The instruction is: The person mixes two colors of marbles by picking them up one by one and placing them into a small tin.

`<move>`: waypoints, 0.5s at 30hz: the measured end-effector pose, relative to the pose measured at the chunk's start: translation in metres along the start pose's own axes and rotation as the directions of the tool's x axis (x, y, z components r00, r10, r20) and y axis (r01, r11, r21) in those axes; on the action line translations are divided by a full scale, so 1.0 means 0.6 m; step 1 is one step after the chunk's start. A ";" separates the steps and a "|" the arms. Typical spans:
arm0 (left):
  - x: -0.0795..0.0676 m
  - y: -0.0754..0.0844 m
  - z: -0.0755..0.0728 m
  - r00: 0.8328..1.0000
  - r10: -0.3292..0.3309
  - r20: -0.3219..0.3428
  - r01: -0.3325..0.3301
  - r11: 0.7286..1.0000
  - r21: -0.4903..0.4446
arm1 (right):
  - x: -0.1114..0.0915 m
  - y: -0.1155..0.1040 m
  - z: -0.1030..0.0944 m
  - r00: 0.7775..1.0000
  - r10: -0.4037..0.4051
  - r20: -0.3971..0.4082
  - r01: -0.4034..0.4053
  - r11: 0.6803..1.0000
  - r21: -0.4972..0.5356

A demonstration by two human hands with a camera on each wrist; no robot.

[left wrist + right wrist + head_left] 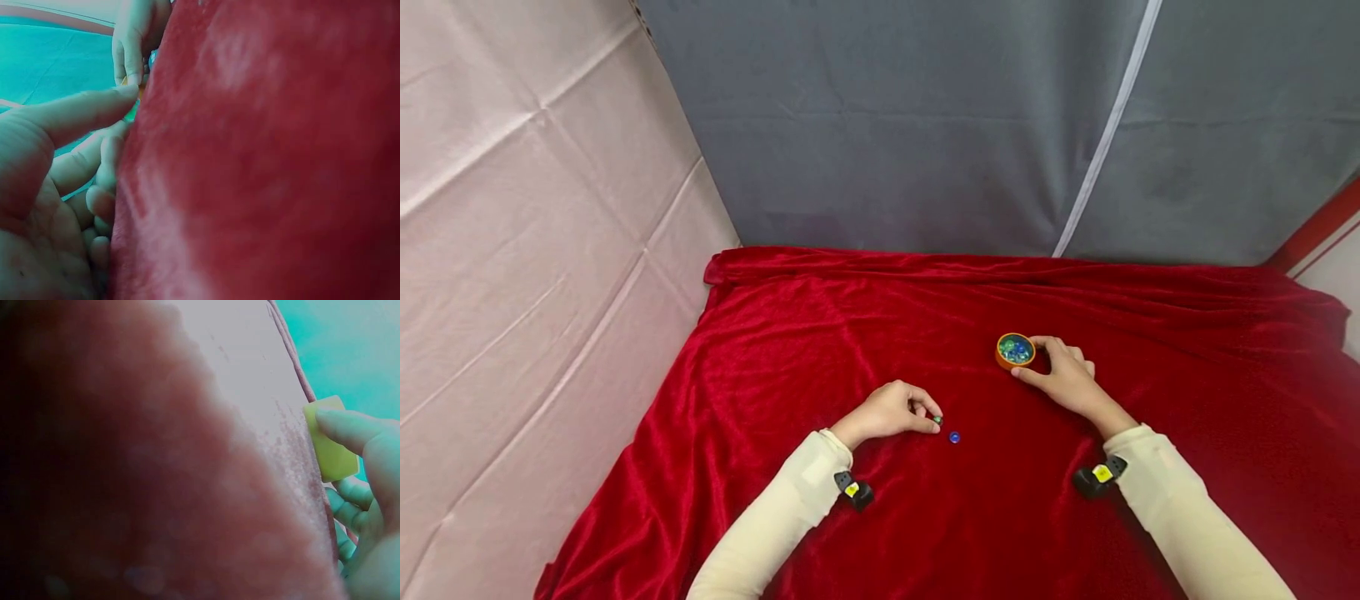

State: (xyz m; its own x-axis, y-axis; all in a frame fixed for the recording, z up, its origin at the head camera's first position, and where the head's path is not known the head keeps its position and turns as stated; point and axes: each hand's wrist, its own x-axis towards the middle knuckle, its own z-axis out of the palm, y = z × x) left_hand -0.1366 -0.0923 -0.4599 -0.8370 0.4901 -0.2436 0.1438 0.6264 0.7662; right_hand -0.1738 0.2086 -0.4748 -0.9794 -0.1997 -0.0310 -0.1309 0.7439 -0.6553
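Note:
Low over the red cloth, my left hand [891, 410] pinches a small green marble [938, 420] between thumb and fingertips. In the left wrist view, the green marble [132, 111] shows between those fingertips, partly hidden by the cloth. A blue marble [954, 437] lies on the cloth just right of that hand. Farther back, my right hand [1066, 377] grips a round orange container [1004, 364] by its right side, thumb at the front. Several blue and green marbles fill the container. Its wall [337, 450] looks yellow in the right wrist view, with the thumb against it.
Red velvety cloth [820, 333] covers the table, with folds along the back and left. A grey curtain [880, 125] hangs behind, and a pale fabric wall [550, 292] stands at the left. Cloth blocks much of both wrist views.

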 end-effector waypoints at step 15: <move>0.026 0.030 -0.033 0.998 0.049 -0.030 -0.053 0.989 -0.141 | -0.001 -0.003 0.000 1.000 0.009 0.007 -0.009 1.000 0.004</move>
State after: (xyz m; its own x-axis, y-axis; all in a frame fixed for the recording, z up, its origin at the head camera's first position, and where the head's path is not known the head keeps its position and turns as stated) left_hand -0.1575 -0.0853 -0.4383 -0.8443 0.5020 -0.1875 0.1120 0.5074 0.8544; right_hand -0.1731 0.2075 -0.4737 -0.9794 -0.1974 -0.0416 -0.1218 0.7432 -0.6579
